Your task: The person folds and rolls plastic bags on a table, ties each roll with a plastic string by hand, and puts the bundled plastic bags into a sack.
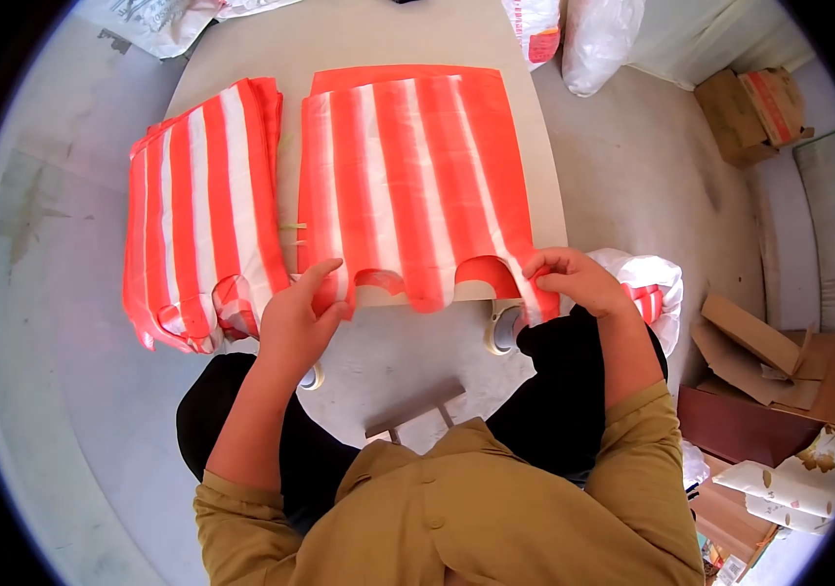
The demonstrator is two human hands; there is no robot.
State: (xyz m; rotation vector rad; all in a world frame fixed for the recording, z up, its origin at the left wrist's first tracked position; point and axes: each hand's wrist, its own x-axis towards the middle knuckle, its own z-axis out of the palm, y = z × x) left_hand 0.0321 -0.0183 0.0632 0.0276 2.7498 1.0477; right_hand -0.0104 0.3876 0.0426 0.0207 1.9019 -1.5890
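A red-and-white striped plastic bag (393, 186) with cut-out handles lies flat on the table, its handle end towards me, on top of more red plastic. My right hand (578, 278) pinches the bag's right handle strip between thumb and curled fingers at the table's front edge. By the left handle strip is my left hand (300, 317), thumb and forefinger spread apart; its other fingers are mostly hidden. Left of it, a thick stack of similar striped bags (207, 210) lies with its handle ends hanging over the front edge.
The beige table (417, 39) stands before my knees. A white sack (671, 283) with striped bags in it sits by my right knee. Cardboard boxes (740, 117) stand at the far right, with an opened box (749, 352) nearer. Plastic sacks (603, 39) are behind the table.
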